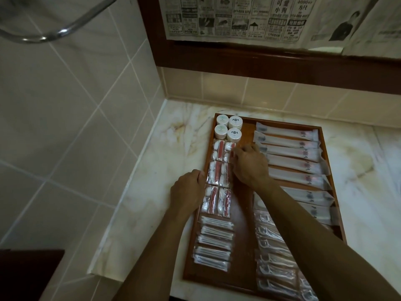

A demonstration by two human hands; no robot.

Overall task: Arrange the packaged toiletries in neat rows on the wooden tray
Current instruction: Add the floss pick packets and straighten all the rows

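Two hands: both are working at the tray's (245, 131) left column, seen from the head camera.
Left hand (188, 190): it is resting at the tray's left rim beside the red-and-white packets (217, 172), fingers curled over the edge; the fingertips are hidden, so I cannot tell whether its grip is clamping the rim or a packet.
Right hand (249, 164): it is reaching across to the right edge of the upper packets, fingers bent and seeming to be pinching or nudging one; the contact itself is hidden.
Toiletries: all are lying on the tray, which is sitting on the counter (152, 192). Tubs (229, 128) are standing at the far left corner, stick packs (213, 242) near left, long sachets (293, 157) far right, floss packs (275, 257) near right.
Handling: packets are looking light, thin, crinkly and slippery, likely sliding and overlapping easily; pinching an edge or pushing a flat side seems best. Tubs are looking stiff and stable.
Hard to make out: print on labels is too small to read; the right forearm is covering part of the right column; the tray's near right corner is cut off.
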